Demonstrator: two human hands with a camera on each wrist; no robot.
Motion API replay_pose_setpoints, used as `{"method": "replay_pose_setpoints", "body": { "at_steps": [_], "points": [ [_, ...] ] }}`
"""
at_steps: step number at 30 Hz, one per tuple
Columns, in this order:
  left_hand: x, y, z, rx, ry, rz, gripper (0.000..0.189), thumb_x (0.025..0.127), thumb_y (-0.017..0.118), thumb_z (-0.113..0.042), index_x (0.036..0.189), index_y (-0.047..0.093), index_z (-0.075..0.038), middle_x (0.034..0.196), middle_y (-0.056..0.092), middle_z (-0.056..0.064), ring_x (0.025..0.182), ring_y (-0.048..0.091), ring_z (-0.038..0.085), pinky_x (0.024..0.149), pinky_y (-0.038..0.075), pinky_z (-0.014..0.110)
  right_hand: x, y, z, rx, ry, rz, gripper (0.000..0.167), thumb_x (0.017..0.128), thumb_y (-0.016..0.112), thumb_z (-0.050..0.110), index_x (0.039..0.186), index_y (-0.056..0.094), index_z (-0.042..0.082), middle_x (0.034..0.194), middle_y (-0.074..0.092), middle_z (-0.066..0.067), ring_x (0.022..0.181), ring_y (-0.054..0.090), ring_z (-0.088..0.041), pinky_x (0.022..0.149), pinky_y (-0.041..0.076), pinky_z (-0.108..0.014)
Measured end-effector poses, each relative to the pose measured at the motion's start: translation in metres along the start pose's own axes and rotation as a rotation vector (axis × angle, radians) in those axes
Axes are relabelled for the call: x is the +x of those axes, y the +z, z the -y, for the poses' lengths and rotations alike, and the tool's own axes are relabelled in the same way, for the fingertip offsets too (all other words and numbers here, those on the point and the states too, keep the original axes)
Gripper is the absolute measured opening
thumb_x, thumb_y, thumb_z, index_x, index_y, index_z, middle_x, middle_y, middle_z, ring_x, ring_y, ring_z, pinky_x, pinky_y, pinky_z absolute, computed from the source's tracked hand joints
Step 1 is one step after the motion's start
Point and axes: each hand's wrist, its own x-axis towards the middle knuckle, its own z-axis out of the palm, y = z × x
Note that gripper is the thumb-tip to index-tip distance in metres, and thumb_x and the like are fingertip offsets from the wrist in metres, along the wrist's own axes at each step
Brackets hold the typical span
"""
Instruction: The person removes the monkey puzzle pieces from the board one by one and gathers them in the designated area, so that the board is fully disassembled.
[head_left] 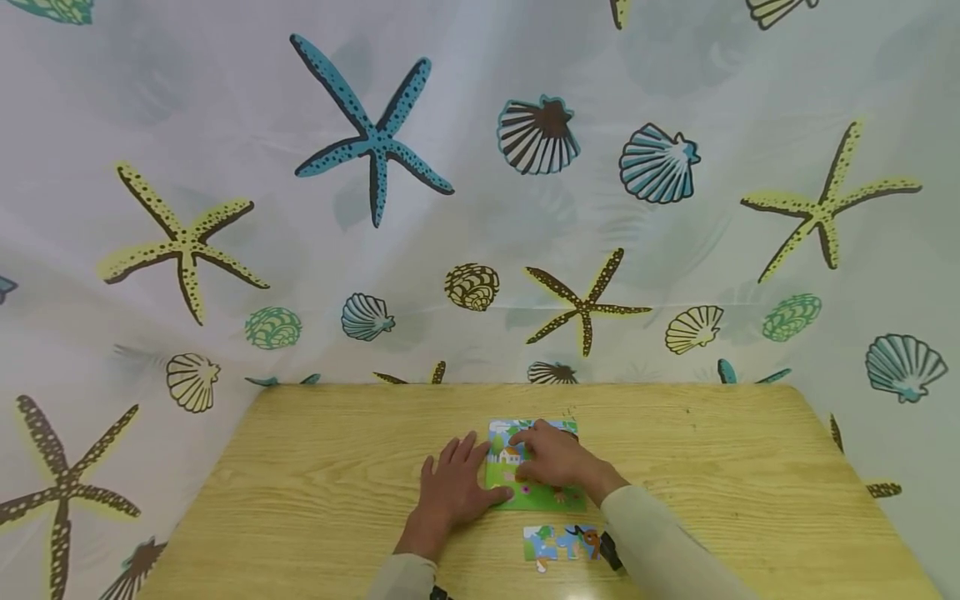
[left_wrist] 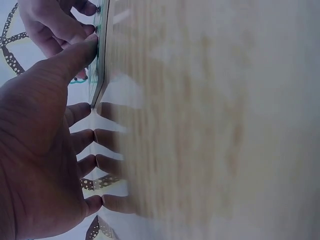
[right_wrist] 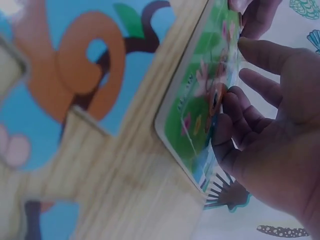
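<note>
A picture puzzle board [head_left: 540, 500] with a small house, green grass and blue sky lies flat on the table. My left hand [head_left: 453, 492] rests at its left side, fingers spread on the wood, with the thumb over the board's lower left part. Over the middle and upper right of the board is my right hand [head_left: 555, 457], its separated fingertips touching the picture. By those fingertips in the right wrist view shows an orange and blue patch [right_wrist: 216, 100] of the puzzle. The right hand hides part of the picture.
Several loose puzzle pieces [head_left: 540, 542] lie on the wooden table [head_left: 337, 467] just in front of the board, partly beside the right wrist's black strap camera [head_left: 611, 552]. A white curtain [head_left: 465, 200] with starfish and shell prints hangs behind and at the sides.
</note>
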Motion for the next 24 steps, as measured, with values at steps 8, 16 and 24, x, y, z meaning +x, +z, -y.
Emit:
{"method": "replay_pose_setpoints", "body": {
  "at_steps": [8, 16, 24],
  "points": [
    [0.000, 0.001, 0.000, -0.012, -0.005, 0.010, 0.082, 0.082, 0.062, -0.065, 0.147, 0.042, -0.019, 0.159, 0.030, 0.008, 0.146, 0.026, 0.036, 0.111, 0.020, 0.069, 0.007, 0.006, 0.000, -0.037, 0.020, -0.001, 0.040, 0.090, 0.069, 0.026, 0.127, 0.063, 0.015, 0.106, 0.054, -0.008, 0.079, 0.049, -0.015, 0.067, 0.044, -0.031],
    [0.001, 0.001, 0.002, -0.004, -0.004, 0.000, 0.081, 0.082, 0.063, -0.064, 0.146, 0.043, -0.019, 0.158, 0.031, 0.008, 0.145, 0.027, 0.035, 0.111, 0.020, 0.069, 0.009, 0.008, 0.003, 0.006, 0.040, 0.026, 0.048, 0.087, 0.073, 0.029, 0.132, 0.061, 0.016, 0.112, 0.051, -0.009, 0.086, 0.048, -0.016, 0.072, 0.045, -0.034],
    [0.000, 0.001, 0.000, -0.028, -0.003, -0.002, 0.082, 0.081, 0.063, -0.065, 0.146, 0.043, -0.019, 0.158, 0.031, 0.007, 0.146, 0.026, 0.035, 0.112, 0.019, 0.068, 0.010, 0.004, 0.013, 0.058, 0.079, 0.028, 0.041, 0.084, 0.076, 0.017, 0.122, 0.065, 0.011, 0.118, 0.058, -0.016, 0.105, 0.056, -0.028, 0.085, 0.052, -0.042]
  ]
}}
